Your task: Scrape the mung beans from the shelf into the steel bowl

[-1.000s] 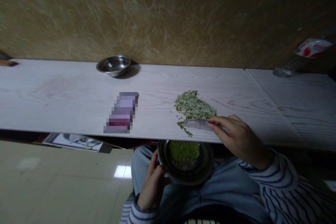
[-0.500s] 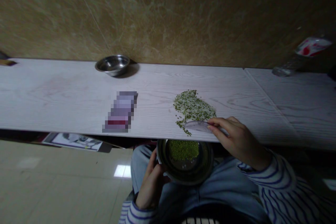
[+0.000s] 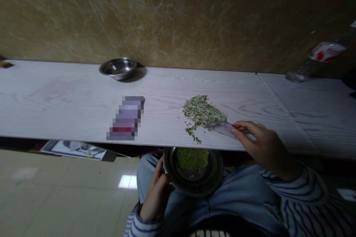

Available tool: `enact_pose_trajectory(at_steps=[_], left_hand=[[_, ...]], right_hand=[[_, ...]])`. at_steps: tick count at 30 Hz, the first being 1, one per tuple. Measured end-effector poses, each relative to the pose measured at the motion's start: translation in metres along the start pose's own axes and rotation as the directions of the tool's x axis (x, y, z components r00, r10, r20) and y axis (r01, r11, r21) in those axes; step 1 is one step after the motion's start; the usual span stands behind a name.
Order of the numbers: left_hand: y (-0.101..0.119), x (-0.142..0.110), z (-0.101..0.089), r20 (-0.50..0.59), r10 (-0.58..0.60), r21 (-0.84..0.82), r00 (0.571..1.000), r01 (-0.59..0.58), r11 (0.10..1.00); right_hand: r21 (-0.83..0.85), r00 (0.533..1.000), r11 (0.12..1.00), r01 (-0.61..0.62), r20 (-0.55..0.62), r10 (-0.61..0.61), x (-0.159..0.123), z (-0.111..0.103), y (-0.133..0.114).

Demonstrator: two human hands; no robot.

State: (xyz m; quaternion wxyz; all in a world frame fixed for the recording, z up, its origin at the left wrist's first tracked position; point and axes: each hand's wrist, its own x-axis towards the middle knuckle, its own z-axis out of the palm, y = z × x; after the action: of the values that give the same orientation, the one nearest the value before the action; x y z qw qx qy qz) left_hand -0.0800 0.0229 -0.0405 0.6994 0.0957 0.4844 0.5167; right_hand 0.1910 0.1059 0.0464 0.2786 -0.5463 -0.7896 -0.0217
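A patch of small green beans [image 3: 200,114] lies spread on the white wooden table [image 3: 69,107] near its front edge. My right hand [image 3: 264,146] is closed on a thin flat clear card [image 3: 222,127] whose far edge rests at the right side of the beans. Below the table edge, over my lap, my left hand [image 3: 155,192] grips the rim of a steel bowl [image 3: 193,172] that holds a heap of green beans. The bowl sits right under the beans on the table.
An empty steel bowl [image 3: 118,67] stands at the back by the brown wall. A blurred flat rectangle [image 3: 126,118] lies left of the beans. A crumpled plastic bottle [image 3: 317,59] lies at the far right. Papers [image 3: 73,149] lie under the table.
My right hand has drawn the card back to the right and slightly away from the table edge, off the near tail of the beans. The left hand and bowl shifted only slightly.
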Motion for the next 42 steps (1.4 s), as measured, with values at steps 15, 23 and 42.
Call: enact_pose_trajectory(at_steps=[15, 23, 42], left_hand=[[-0.002, 0.0, 0.002, 0.018, -0.016, 0.018, 1.0, 0.016, 1.0], [-0.003, -0.002, 0.004, 0.016, 0.002, -0.015, 1.0, -0.002, 1.0], [-0.002, -0.005, 0.002, -0.001, 0.022, -0.011, 1.0, -0.022, 1.0]], right_hand=[[0.034, 0.998, 0.997, -0.067, -0.011, 0.067, -0.006, 0.001, -0.008], [0.07, 0.996, 0.994, -0.08, 0.034, 0.078, -0.006, 0.005, -0.017], [0.217, 0.989, 0.967, -0.135, 0.082, 0.119, -0.003, 0.014, -0.035]])
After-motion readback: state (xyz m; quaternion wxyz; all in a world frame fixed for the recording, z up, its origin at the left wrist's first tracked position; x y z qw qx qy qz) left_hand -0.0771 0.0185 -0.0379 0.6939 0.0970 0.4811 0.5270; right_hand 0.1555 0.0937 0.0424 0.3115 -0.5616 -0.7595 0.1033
